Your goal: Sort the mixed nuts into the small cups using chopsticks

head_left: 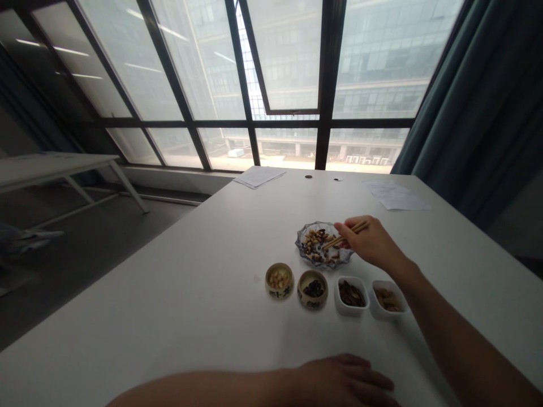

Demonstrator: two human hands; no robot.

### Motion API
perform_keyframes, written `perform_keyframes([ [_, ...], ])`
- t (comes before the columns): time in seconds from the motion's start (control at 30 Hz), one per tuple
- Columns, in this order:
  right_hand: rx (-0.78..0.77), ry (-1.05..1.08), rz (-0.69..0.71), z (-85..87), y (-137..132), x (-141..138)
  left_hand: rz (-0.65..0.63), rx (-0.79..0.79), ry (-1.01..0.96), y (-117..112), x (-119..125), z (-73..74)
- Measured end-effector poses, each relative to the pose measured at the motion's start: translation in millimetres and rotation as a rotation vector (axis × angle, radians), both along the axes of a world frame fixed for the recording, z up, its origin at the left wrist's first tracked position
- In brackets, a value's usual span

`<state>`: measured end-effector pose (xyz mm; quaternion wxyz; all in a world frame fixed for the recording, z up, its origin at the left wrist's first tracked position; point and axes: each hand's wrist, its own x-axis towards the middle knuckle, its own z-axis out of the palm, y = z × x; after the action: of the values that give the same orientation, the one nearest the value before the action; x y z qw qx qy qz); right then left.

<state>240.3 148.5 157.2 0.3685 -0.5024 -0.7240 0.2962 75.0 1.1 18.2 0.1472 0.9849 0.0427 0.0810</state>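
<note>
My right hand (368,242) is closed around a pair of wooden chopsticks (341,238), whose tips reach into a glass dish (304,232) of mixed nuts and beans. In front of the dish stands a row of small bowls: a round one with pale beans (279,280), a round one with dark beans (313,289), a white square one with brown pieces (351,294) and a white square one with peanuts (387,299). My left hand (348,386) lies flat on the white table (190,294) near its front edge, fingers stretched out, holding nothing.
Sheets of paper lie at the table's far left (259,176) and far right (397,196), with two small dark items (309,177) between them. Big windows run behind. A second white table (55,165) stands at the left, and a dark curtain (479,107) hangs at the right.
</note>
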Motion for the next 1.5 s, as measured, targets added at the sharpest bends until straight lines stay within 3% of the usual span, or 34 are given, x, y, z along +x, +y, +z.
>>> perform_keyframes([
  [0.3,0.085,0.018,-0.113,-4.3,8.6,3.5,-0.023,-0.044,0.001,1.3,-0.7,-3.2],
  [0.43,0.085,0.061,-0.121,16.3,-8.7,6.6,-0.012,-0.042,0.01,1.7,-0.1,-6.2],
  [0.6,0.075,0.111,-0.044,48.0,-53.3,3.5,-0.021,-0.024,-0.01,1.3,0.4,-4.7],
  [0.8,0.037,0.065,0.079,60.4,-84.5,-3.4,0.006,0.041,-0.001,-1.1,-0.2,-0.7],
  [1.23,-0.076,0.077,0.107,59.1,-72.1,-3.0,-0.028,0.169,-0.046,3.6,2.1,1.9],
  [1.5,-0.115,0.017,0.131,59.1,-66.4,2.5,-0.001,0.108,-0.025,0.1,1.7,3.0],
])
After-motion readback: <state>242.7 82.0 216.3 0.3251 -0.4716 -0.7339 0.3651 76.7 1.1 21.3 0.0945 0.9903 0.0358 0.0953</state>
